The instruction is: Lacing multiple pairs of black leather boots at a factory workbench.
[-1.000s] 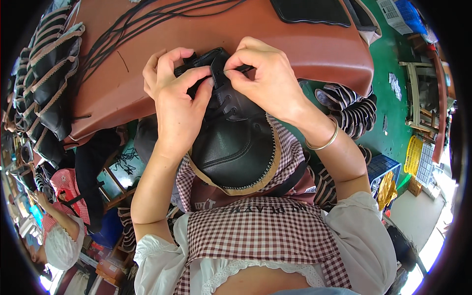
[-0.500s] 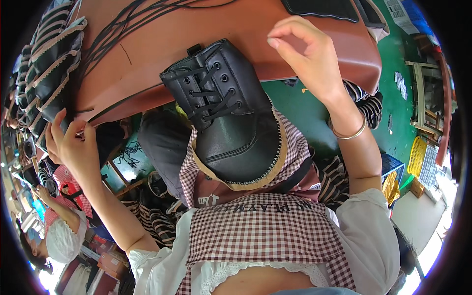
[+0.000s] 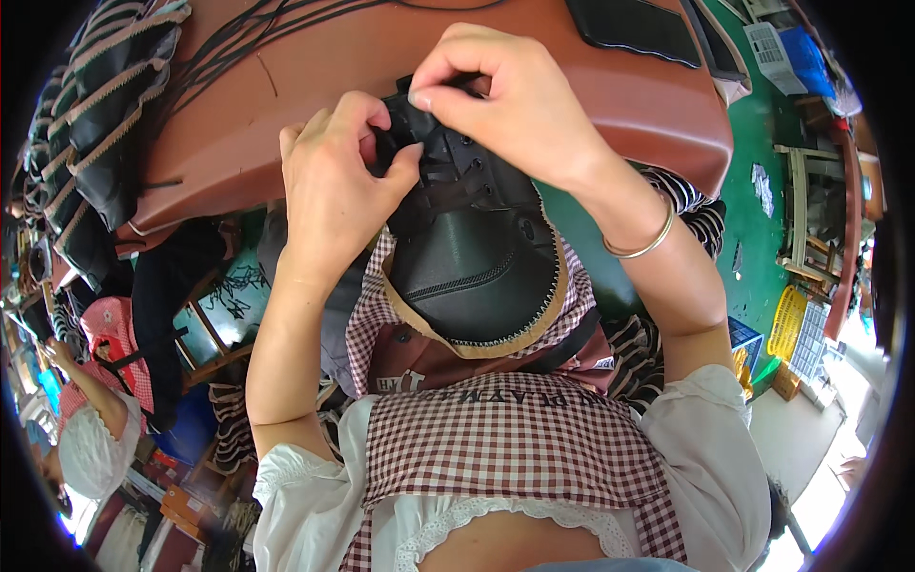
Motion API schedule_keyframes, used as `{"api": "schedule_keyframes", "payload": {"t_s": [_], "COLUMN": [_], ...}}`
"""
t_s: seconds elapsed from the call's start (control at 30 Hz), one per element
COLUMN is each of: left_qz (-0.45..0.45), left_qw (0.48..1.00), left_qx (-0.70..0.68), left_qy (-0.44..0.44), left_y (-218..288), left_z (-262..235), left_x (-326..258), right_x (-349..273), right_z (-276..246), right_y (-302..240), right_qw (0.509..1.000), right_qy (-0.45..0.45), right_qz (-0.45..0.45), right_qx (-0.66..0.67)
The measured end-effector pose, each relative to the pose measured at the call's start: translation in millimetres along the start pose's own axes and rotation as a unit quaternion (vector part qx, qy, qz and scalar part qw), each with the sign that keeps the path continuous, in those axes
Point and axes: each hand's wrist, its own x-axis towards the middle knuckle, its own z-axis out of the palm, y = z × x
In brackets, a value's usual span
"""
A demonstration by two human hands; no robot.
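Observation:
A black lace-up boot upper [image 3: 457, 276] lies across my lap, its toe toward me and its shaft up against the table edge. Zigzag stitching joins a tan strip along its lower rim. Black laces [image 3: 456, 191] cross between the eyelets. At the left side of the shaft, my left hand [image 3: 334, 186] is curled, thumb and forefinger close around the lacing. My right hand [image 3: 519, 105] pinches at the top of the shaft, thumb against forefinger. What lies in either hand's fingertips is black on black and cannot be made out.
A brown padded table [image 3: 658, 114] carries loose black laces [image 3: 224, 52] and a flat black item [image 3: 634, 29]. Stacked boot uppers [image 3: 105, 143] stand at its left. A yellow basket [image 3: 786, 324] is on the right. Another person [image 3: 100, 429] sits at the lower left.
Both hands have come in to the boot's shaft, the left from the stacked uppers, the right from above the table. Both now have their fingers closed at the lacing.

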Motion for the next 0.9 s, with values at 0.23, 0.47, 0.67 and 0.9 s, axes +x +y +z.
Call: {"api": "schedule_keyframes", "payload": {"t_s": [0.23,0.47,0.67,0.9], "left_qz": [-0.044,-0.028,-0.023,-0.147], "left_qw": [0.981,0.983,0.981,0.985], "left_qx": [-0.179,-0.167,-0.190,0.039], "left_qy": [0.068,0.065,0.032,0.083], "left_y": [-13.1,-11.6,-17.8,-95.8], "left_z": [10.3,6.2,1.6,-25.4], "left_x": [-18.9,-19.5,-16.0,-34.2], "right_x": [-15.2,-11.9,-10.8,-5.0], "right_z": [30.8,39.5,37.5,15.6], "right_y": [6.3,5.3,6.3,9.9], "right_qw": [0.973,0.961,0.960,0.956], "right_qy": [0.021,-0.003,-0.009,-0.043], "right_qz": [-0.132,-0.131,-0.133,-0.128], "right_qx": [-0.189,-0.245,-0.246,-0.261]}}
